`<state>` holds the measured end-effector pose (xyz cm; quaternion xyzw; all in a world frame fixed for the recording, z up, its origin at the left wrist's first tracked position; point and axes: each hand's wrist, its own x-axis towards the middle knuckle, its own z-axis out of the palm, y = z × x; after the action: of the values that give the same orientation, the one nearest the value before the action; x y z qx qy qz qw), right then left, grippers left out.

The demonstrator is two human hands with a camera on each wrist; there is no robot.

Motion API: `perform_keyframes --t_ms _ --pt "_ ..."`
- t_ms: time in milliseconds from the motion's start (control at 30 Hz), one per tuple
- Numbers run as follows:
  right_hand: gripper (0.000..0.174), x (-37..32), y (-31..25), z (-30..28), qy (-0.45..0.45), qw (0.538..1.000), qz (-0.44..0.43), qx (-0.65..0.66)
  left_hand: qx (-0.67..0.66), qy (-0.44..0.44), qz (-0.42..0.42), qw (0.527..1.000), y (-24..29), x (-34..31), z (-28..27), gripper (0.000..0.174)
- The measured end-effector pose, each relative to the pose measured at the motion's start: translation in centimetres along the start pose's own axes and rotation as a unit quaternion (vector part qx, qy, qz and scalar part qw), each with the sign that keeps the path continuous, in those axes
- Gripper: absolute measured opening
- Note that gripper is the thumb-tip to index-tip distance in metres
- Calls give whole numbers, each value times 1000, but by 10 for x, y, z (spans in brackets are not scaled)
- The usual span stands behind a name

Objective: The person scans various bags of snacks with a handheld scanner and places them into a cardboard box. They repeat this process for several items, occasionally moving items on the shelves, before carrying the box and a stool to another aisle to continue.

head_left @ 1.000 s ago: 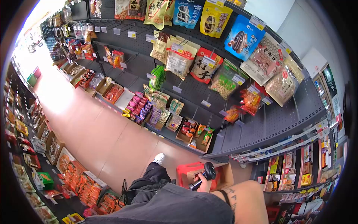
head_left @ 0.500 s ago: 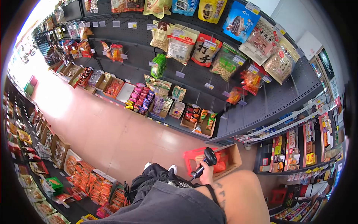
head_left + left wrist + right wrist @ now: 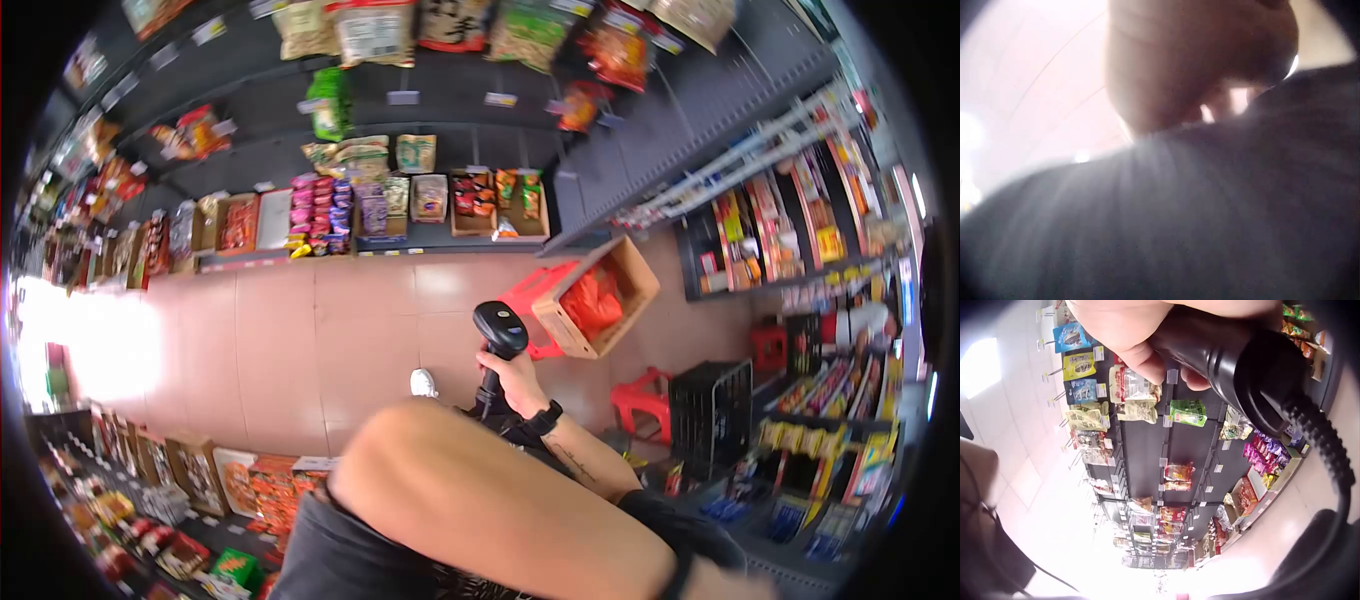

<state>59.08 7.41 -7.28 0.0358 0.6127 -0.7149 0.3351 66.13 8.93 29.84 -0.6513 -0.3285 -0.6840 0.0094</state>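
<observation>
My right hand (image 3: 515, 380) grips the handle of a black handheld scanner (image 3: 500, 328), its wide head pointing away from me above the floor. In the right wrist view the fingers of that hand (image 3: 1122, 328) wrap the scanner's dark handle (image 3: 1229, 362), and a coiled cord (image 3: 1329, 447) runs down from its end. My left forearm crosses low in front of my body, with the left hand (image 3: 735, 585) blurred at the bottom edge of the head view. In the left wrist view this hand (image 3: 1191, 62) is against or close to dark cloth (image 3: 1166, 219); its fingers are mostly hidden.
A cardboard box (image 3: 575, 325) with a red bag inside sits on a red stool beyond the scanner. Snack shelves (image 3: 400, 235) line the far side, with more goods (image 3: 205, 475) at lower left. A red stool (image 3: 645, 405) and black crate (image 3: 710, 415) stand right.
The head view has tilted down and turned, so the shelves sit higher. My left arm has come into view across my body. The right hand still grips the scanner, now nearer the middle.
</observation>
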Motion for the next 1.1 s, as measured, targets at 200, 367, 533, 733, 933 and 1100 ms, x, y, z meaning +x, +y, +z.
perform_keyframes --t_ms 200,367,533,733,933,1100 --pt "22 -1 -1 -43 56 993 22 101 403 198 -450 772 -22 -239 -135 7" --pt "41 -6 -55 -62 -91 988 117 32 344 319 -601 647 -85 -395 -71 56" --pt "47 23 -55 -196 -105 957 -135 -235 136 599 -629 477 -150 -390 -54 19" --pt "80 93 109 -458 474 851 61 -217 209 462 -809 298 -159 -453 -25 13" --pt "45 109 145 -456 327 931 154 42 204 608 -719 267 -185 -514 12 20" --pt "35 84 121 -380 264 962 74 24 143 729 -610 276 -269 -453 -82 38"
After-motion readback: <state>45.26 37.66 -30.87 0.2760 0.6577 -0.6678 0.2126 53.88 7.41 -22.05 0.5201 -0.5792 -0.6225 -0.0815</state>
